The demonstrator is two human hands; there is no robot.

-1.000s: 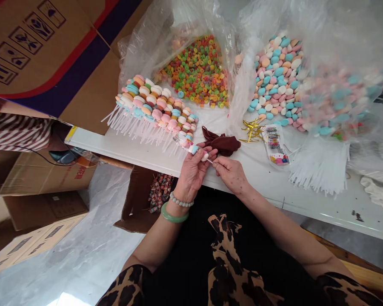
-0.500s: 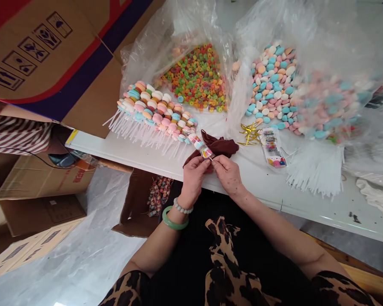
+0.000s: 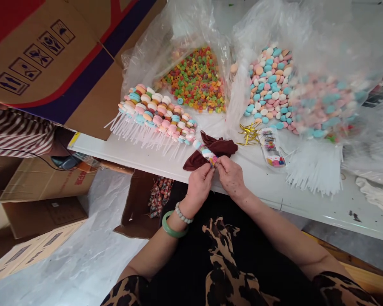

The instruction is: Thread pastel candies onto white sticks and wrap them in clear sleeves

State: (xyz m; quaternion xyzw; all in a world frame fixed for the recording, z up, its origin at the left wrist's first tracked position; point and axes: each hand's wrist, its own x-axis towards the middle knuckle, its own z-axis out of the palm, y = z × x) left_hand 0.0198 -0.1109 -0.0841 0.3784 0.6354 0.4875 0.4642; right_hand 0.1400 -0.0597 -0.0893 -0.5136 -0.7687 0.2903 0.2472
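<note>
A candy stick in a printed clear wrapper (image 3: pixel 205 151) points up and left from my fingertips, over a dark red cloth (image 3: pixel 223 147). My left hand (image 3: pixel 200 183), with a bead bracelet and green bangle on its wrist, pinches the wrapper's lower end. Right beside it, my right hand (image 3: pixel 230 176) pinches the same end. Stacked candy sticks (image 3: pixel 158 111) with white stems lie to the left. Gold twist ties (image 3: pixel 249 134), a pack of printed wrappers (image 3: pixel 272 147) and white sticks (image 3: pixel 317 168) lie to the right.
Behind are plastic bags of ring candies (image 3: pixel 198 78) and pastel candies (image 3: pixel 271 85). A large carton (image 3: pixel 92 97) stands at the upper left. Below the table edge, an open box (image 3: pixel 135 208) holds wrapped candies. A person's striped clothing (image 3: pixel 22 131) shows at far left.
My left hand has moved slightly right and down, closer to my right hand. The wrapped stick's lower end has shifted a little down and right with the fingers.
</note>
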